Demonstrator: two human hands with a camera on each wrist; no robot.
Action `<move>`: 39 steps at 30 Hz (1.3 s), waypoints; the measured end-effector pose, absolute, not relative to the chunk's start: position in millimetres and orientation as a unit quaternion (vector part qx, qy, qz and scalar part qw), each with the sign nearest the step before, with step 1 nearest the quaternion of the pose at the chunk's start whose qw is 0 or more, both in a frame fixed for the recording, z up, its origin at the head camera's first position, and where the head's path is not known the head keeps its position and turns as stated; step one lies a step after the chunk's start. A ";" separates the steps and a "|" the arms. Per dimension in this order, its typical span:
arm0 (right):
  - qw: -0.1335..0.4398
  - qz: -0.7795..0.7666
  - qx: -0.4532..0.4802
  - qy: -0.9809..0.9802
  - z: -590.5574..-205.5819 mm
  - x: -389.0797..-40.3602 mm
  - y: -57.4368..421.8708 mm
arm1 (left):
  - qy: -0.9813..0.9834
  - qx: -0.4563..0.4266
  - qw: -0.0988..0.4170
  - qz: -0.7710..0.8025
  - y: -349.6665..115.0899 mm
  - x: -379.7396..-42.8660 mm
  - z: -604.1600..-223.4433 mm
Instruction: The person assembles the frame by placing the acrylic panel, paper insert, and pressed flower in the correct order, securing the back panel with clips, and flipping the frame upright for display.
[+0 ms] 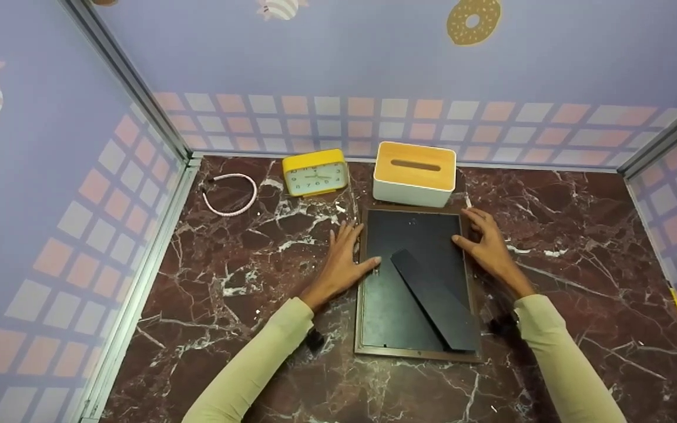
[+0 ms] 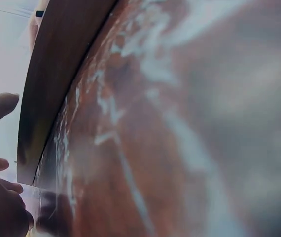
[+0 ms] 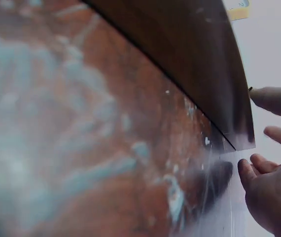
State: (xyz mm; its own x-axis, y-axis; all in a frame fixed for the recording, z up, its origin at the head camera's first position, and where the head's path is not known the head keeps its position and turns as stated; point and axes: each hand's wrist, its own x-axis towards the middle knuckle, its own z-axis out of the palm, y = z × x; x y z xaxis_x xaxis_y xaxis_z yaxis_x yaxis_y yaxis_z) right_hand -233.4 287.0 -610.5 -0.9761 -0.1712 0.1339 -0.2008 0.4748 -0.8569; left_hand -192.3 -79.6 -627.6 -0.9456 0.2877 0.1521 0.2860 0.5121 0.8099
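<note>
A picture frame point(image 1: 382, 282) lies face down on the dark red marbled table, its black backing up and its brown rim showing. The black easel leg point(image 1: 432, 302) slants across the backing towards the lower right. My left hand point(image 1: 341, 264) is at the frame's left side, fingers spread and fairly straight, thumb over the rim. At the upper right corner is my right hand point(image 1: 488, 244), with its thumb at the rim and its fingers loosely bent. Both wrist views show the frame's side wall point(image 2: 52, 89) close up, with the right hand point(image 3: 273, 182) beside it in one.
Behind the frame stands a white tissue box point(image 1: 412, 194) with a wooden lid. A yellow alarm clock point(image 1: 315, 173) is to its left, and a pale headband point(image 1: 254, 191) lies farther left. Patterned wall panels point(image 1: 315, 59) close off the back and sides.
</note>
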 end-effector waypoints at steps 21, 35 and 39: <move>0.026 0.463 0.093 -0.881 -617.9 -220.7 285.9 | 0.902 0.134 0.056 0.406 -77.2 -197.5 -619.6; 0.023 0.453 0.092 -0.886 -612.4 -219.1 288.4 | 0.897 0.190 0.046 0.396 -79.6 -203.2 -622.1; 0.028 0.453 0.093 -0.886 -612.5 -219.5 288.5 | 0.906 0.185 0.062 0.375 -79.7 -202.5 -615.1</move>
State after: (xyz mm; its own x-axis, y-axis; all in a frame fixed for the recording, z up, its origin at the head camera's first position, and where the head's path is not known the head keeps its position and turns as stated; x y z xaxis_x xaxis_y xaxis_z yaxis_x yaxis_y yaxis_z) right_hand -219.5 288.5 -612.5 -0.9810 -0.1408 0.1335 -0.1907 0.5730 -0.7971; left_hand -202.5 -79.7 -615.1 -0.9240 0.3814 0.0270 0.2891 0.6507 0.7021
